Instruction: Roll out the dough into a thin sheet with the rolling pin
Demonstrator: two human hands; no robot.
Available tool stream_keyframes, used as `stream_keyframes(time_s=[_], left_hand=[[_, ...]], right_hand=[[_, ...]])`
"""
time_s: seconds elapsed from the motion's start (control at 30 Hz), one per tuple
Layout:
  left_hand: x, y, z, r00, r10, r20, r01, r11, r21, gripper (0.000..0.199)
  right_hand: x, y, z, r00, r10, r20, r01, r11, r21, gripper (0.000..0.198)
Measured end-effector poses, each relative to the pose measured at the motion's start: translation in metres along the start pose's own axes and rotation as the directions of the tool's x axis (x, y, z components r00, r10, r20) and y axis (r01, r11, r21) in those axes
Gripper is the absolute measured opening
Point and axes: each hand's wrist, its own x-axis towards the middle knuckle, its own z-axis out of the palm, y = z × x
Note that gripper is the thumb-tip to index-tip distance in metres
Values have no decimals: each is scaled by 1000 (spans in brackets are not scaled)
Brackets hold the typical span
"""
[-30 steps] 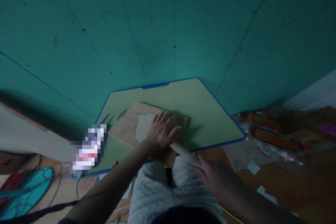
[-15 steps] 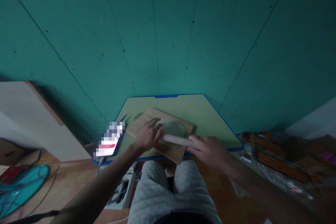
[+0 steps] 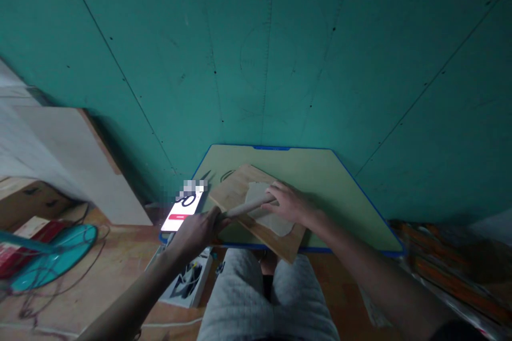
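Observation:
A wooden rolling pin [image 3: 247, 205] lies slanted over a flat sheet of pale dough [image 3: 277, 225], its right end farther from me. My left hand [image 3: 201, 227] is closed around the pin's left end, beyond the edge of the board. At the other end, my right hand [image 3: 287, 203] grips the pin above the dough, fingers curled over the tip. Under the dough, a wooden cutting board [image 3: 233, 186] sits turned at an angle, one corner toward my knees.
The board rests on a pale table [image 3: 324, 181] with a blue rim, against a green wall [image 3: 264, 64]. A phone [image 3: 182, 216] with a lit screen and a knife [image 3: 206, 175] are at its left. Below stands a white box [image 3: 188, 285] of small items.
My left hand has left the dough and taken the rolling pin's left end. The right hand has moved farther out, and the pin now slants the opposite way. The view has shifted left.

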Motion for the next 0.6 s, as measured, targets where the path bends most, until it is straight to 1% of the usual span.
stream_keyframes(time_s=[0.07,0.17,0.27,0.33,0.37,0.43,0.53,0.6], left_hand=[[-7,-4,3,999,-50,21,50,999,5,29],[-15,-4,6,992,-101,78,99,995,34,28],[-22,-1,8,989,-110,98,107,994,35,29],[-28,2,10,990,-102,94,102,995,13,29],[-31,3,12,991,-97,92,98,995,-3,29],[-36,4,15,991,-94,94,98,995,-37,29],[-39,6,19,989,-101,109,109,992,-66,30],[-38,6,18,988,-99,118,107,992,-67,31]], right_hand=[[10,-5,5,1000,-13,5,13,998,69,23],[28,-12,12,999,-39,-24,43,985,165,18],[55,-22,17,993,-78,-89,100,957,271,17],[78,-30,19,985,-83,-152,132,929,346,23],[90,-35,20,982,-72,-176,133,921,366,30],[113,-44,23,976,-10,-219,96,918,386,38],[140,-52,33,951,95,-294,17,935,355,42],[151,-54,42,940,126,-318,-17,945,327,42]])
